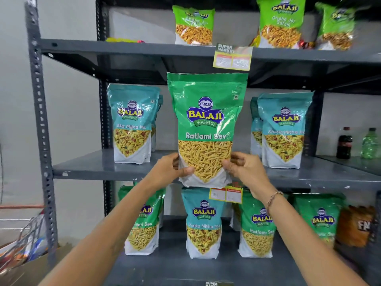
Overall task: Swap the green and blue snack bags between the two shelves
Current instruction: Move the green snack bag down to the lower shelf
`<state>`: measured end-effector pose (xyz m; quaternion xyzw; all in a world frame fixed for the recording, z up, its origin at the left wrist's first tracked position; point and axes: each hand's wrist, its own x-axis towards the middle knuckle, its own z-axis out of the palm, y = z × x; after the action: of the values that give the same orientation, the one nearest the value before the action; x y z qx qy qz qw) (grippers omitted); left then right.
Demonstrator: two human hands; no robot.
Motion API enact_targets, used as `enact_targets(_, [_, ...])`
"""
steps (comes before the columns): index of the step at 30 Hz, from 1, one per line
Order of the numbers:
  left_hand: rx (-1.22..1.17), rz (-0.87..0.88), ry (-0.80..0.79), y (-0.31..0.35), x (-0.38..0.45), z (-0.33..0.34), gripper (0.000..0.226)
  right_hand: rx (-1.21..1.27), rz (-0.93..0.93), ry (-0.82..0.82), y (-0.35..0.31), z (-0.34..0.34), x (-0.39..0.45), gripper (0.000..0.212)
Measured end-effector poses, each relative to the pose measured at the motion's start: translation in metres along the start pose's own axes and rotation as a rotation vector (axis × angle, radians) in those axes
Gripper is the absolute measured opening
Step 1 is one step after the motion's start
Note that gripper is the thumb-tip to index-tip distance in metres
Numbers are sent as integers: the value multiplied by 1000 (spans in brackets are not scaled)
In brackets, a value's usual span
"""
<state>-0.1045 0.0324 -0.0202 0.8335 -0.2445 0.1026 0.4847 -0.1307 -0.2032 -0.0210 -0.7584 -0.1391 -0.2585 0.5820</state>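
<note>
A green Ratlami Sev bag (206, 112) is held upright in front of the middle shelf (99, 168), its base at the shelf's front edge. My left hand (175, 168) grips its lower left corner and my right hand (243, 168) its lower right corner. Blue Khatta Mitha Mix bags stand on the middle shelf at the left (132, 124) and right (284, 131). On the lower shelf (206, 269) one blue bag (204, 221) stands between green Ratlami Sev bags at the left (144, 230), right (257, 230) and far right (321, 219).
Light green Chana Jor Garam bags (193, 25) stand on the top shelf. A cola bottle (344, 143) and a green bottle (371, 143) sit at the middle shelf's far right. An orange bag (356, 228) is on the lower right. A wire basket (24, 240) sits on the floor at left.
</note>
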Motion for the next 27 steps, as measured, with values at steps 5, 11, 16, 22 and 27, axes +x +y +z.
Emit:
enact_targets(5, [51, 27, 19, -1, -56, 11, 19, 5, -23, -28, 2, 8, -57, 24])
enact_targets(11, [60, -35, -12, -53, -104, 26, 35, 18, 53, -64, 36, 32, -113, 28])
enact_targets(16, [34, -186, 22, -108, -146, 47, 67, 91, 189, -124, 86, 61, -145, 40])
enact_targets(22, [47, -374, 60, -146, -166, 63, 74, 81, 322, -156, 137, 101, -157, 54])
enact_targets(27, [7, -537, 89, -183, -162, 68, 83, 122, 423, -182, 175, 131, -152, 56])
